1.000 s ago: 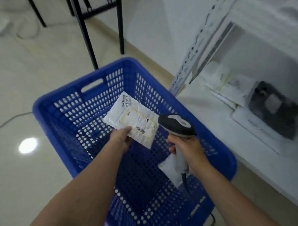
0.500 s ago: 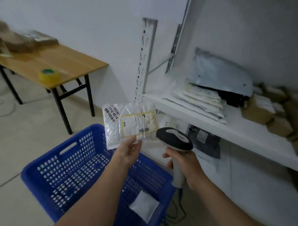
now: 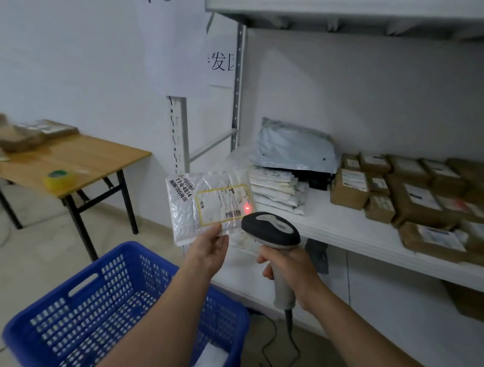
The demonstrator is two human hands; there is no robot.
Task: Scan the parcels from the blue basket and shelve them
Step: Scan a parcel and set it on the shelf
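While the left hand (image 3: 207,251) is pinching the white bubble-wrap parcel (image 3: 197,210) by its lower edge, it is holding it upright, label facing the person, between the blue basket (image 3: 74,315) and the shelf (image 3: 334,229). The right hand (image 3: 289,267) is wrapping round the grip of the scanner (image 3: 270,232). The scanner's dark head is sitting just below and right of the parcel, close to it but apart, and pointing at the label.

The parcel's long side is running left to right and tilting a little. A red spot (image 3: 247,209) is glowing at the label's right edge, just right of the small barcode (image 3: 233,213) rather than on it. The scan is therefore likely turning on a slight swing of the beam to the left, and the right hand is the one placed to make it.

The parcel is looking thin, soft and crinkled, carrying a yellow-bordered label and a dark printed number on its left part. Another white parcel (image 3: 212,356) is lying in the basket. Flat white mailers (image 3: 277,193) are lying stacked on the shelf just beyond the held parcel, probably marking where it is heading.
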